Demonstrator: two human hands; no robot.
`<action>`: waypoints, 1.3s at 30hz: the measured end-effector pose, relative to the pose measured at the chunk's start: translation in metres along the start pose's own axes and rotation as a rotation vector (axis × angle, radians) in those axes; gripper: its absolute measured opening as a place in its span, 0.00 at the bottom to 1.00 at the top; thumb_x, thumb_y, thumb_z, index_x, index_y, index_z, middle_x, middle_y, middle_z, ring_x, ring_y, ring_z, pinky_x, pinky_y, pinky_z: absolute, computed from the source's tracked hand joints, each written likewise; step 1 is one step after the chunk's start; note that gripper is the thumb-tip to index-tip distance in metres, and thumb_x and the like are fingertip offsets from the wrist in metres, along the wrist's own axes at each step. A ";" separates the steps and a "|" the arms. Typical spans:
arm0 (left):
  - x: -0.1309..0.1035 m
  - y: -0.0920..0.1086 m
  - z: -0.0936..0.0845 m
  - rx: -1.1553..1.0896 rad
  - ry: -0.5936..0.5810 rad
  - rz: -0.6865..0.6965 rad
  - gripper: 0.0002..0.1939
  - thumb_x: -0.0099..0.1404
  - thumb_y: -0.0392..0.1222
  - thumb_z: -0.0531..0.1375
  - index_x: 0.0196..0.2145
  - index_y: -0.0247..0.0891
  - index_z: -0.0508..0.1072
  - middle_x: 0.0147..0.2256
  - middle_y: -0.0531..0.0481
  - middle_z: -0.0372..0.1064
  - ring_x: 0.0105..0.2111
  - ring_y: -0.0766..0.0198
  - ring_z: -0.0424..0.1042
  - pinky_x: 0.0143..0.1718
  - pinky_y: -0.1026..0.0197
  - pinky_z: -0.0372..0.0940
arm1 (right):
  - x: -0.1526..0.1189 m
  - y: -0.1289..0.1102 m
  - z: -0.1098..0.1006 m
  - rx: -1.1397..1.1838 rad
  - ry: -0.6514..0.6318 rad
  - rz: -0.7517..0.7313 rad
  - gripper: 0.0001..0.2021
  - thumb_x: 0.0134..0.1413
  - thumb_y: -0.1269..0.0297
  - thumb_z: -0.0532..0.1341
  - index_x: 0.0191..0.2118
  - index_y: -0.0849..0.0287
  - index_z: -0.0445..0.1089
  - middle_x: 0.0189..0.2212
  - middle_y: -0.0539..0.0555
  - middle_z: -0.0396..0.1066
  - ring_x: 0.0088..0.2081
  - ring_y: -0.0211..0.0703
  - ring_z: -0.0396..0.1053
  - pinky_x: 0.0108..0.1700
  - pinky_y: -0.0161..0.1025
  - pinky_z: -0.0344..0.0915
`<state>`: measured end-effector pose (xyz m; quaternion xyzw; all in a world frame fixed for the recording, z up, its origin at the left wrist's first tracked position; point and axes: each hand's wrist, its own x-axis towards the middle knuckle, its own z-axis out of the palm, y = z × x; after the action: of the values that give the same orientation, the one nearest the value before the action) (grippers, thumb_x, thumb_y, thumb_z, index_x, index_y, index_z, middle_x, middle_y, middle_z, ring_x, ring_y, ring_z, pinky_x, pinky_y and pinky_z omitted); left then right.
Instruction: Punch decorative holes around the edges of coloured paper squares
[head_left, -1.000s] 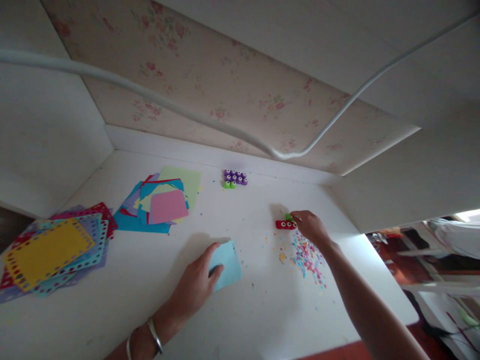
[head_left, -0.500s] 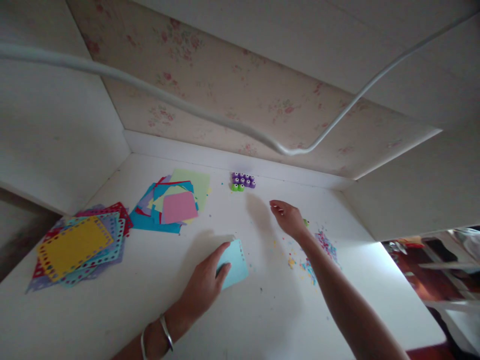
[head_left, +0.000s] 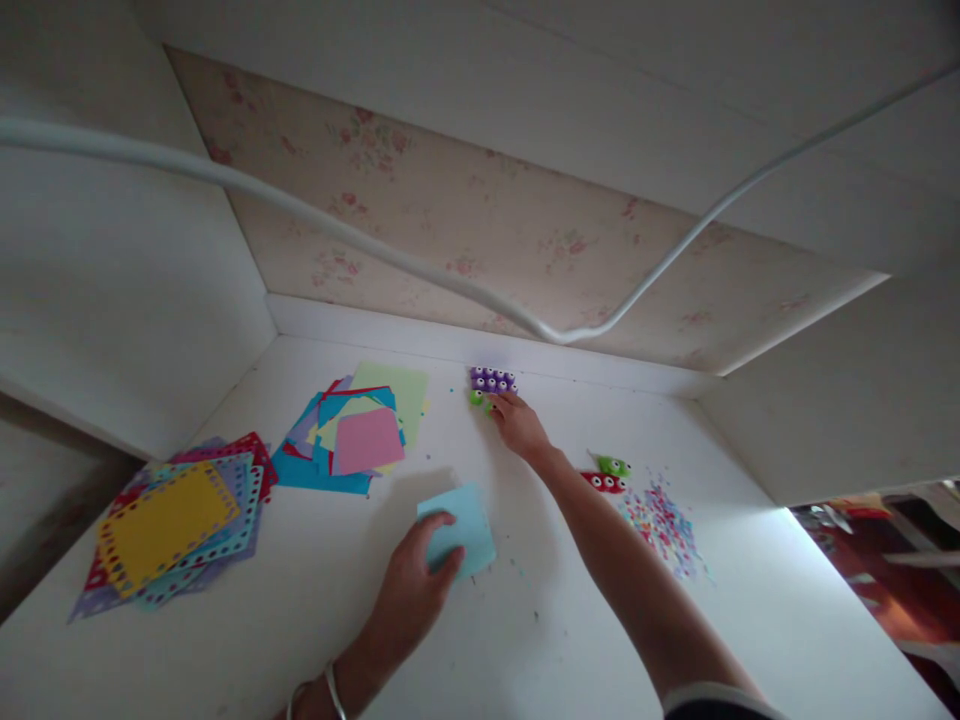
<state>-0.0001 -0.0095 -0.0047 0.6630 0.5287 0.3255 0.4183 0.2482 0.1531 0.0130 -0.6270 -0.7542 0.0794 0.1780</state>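
My left hand point(head_left: 411, 572) holds a light blue paper square point(head_left: 466, 522), thumb on top, just above the white table. My right hand point(head_left: 523, 427) reaches to the back of the table. Its fingertips are closed on a small green googly-eyed piece point(head_left: 490, 408). Another green googly-eyed piece point(head_left: 476, 397) sits just left of it. Behind these stand purple googly-eyed pieces point(head_left: 491, 378) in rows, partly hidden by my fingers. Beside my right forearm lie red googly-eyed pieces point(head_left: 606, 483) in a row, with green googly-eyed pieces point(head_left: 615, 466) behind them.
Plain coloured paper sheets point(head_left: 367, 440) lie in a loose pile at the back left. Nearer on the left is a stack of papers with hole-punched borders point(head_left: 172, 520). Paper confetti point(head_left: 664, 525) is scattered at the right. A white cable point(head_left: 375, 230) hangs across the view.
My right hand has moved left and back onto the green piece, which now sits apart from its neighbour. The blue paper has turned in my left hand. The red pieces have come into view.
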 end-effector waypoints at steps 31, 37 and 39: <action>-0.003 0.010 -0.002 -0.066 -0.005 0.069 0.13 0.64 0.44 0.62 0.46 0.41 0.75 0.46 0.48 0.78 0.46 0.55 0.76 0.52 0.52 0.70 | -0.190 -0.073 -0.004 0.709 0.183 0.275 0.09 0.61 0.60 0.62 0.45 0.53 0.75 0.44 0.57 0.74 0.41 0.45 0.74 0.41 0.41 0.74; -0.002 0.008 -0.001 -0.061 0.006 0.083 0.13 0.64 0.44 0.63 0.46 0.42 0.76 0.45 0.49 0.78 0.45 0.56 0.77 0.51 0.54 0.71 | -0.188 -0.075 -0.007 0.722 0.166 0.225 0.09 0.61 0.62 0.62 0.46 0.52 0.75 0.44 0.56 0.73 0.42 0.44 0.74 0.42 0.39 0.75; -0.003 0.008 -0.001 -0.058 0.006 0.088 0.13 0.64 0.44 0.63 0.46 0.42 0.75 0.45 0.49 0.78 0.44 0.56 0.78 0.50 0.54 0.71 | -0.188 -0.075 -0.008 0.719 0.159 0.219 0.09 0.61 0.62 0.62 0.46 0.52 0.75 0.44 0.56 0.73 0.42 0.44 0.74 0.42 0.39 0.75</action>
<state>0.0012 -0.0129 0.0028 0.6723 0.4905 0.3608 0.4209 0.2100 -0.0457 0.0143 -0.6055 -0.5906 0.3087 0.4351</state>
